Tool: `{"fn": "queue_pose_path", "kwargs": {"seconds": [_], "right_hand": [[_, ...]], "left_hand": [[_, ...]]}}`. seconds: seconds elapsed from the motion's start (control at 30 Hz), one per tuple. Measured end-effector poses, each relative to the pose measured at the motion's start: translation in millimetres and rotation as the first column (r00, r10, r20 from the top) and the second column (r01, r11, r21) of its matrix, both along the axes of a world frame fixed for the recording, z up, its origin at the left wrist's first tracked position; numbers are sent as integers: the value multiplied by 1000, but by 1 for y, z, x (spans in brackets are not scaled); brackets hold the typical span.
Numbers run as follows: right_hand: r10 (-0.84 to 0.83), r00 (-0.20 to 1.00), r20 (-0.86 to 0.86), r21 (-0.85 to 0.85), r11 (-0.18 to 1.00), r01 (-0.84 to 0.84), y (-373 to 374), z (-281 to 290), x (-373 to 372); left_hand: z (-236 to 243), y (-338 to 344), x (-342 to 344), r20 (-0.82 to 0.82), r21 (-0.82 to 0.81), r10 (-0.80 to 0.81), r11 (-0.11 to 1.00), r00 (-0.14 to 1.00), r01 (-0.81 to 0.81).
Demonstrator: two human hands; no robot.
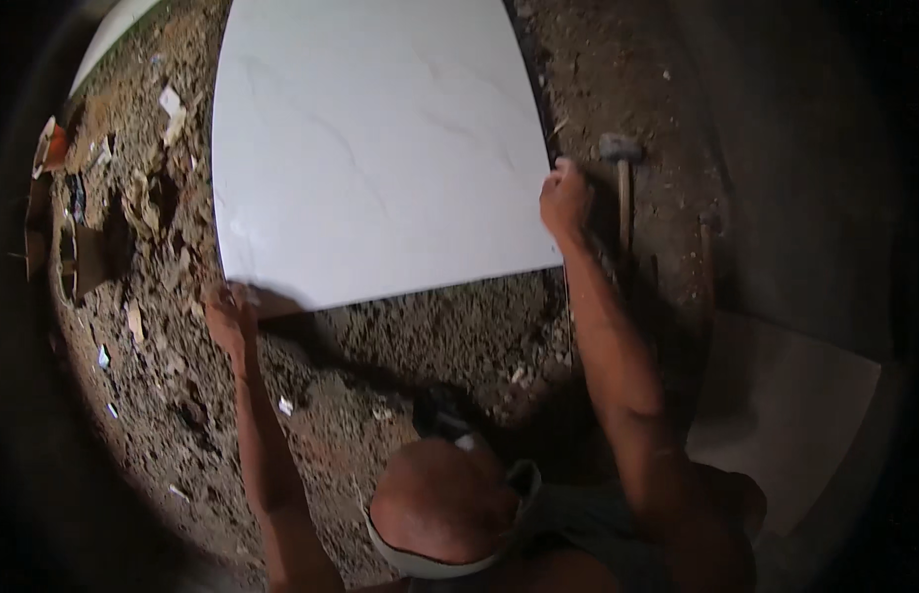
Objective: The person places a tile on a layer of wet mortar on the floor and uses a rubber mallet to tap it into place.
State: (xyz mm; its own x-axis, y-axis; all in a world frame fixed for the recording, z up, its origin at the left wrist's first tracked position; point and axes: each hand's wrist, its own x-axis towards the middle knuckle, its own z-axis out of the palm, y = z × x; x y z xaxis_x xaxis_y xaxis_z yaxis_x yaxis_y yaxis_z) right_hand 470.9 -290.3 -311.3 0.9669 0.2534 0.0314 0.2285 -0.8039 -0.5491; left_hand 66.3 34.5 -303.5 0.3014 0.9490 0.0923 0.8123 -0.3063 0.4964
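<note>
A large white tile (380,148) with faint grey veins stretches out ahead of me, over rough, crumbly ground. Its near left corner is in my left hand (232,314), with the fingers closed at the edge and partly in shadow. My right hand (566,203) is closed on the tile's right edge, a little farther up from the near right corner. Both hands' fingertips are partly hidden. Just right of my right hand lies a hammer with a dark head (620,148) and a wooden handle (624,208).
Rubble ground (173,395) with scraps spreads on the left, where torn cardboard (84,259) lies. A second pale tile (790,415) is at the lower right. Another pale slab (108,40) shows at the far left. My bent knee (439,499) is near the lower middle.
</note>
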Motion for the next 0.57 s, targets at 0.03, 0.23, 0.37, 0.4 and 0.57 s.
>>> {"fn": "queue_pose_path", "kwargs": {"seconds": [0.03,0.23,0.37,0.4,0.57], "right_hand": [[10,999,-30,75,997,-8,-1,1,5],[-36,998,-48,125,991,42,-4,0,35],[92,995,-25,21,996,-91,-9,13,33],[109,994,-33,-13,994,-109,-10,13,30],[52,996,-68,-152,986,-62,-6,4,25]], "left_hand": [[14,-3,1,85,-129,47,991,995,-36],[12,8,-7,18,-10,31,999,999,-31],[3,16,-18,35,-45,21,999,999,-19],[4,13,-16,33,-40,29,999,999,-28],[-6,23,-25,75,-84,-1,996,997,8]]}}
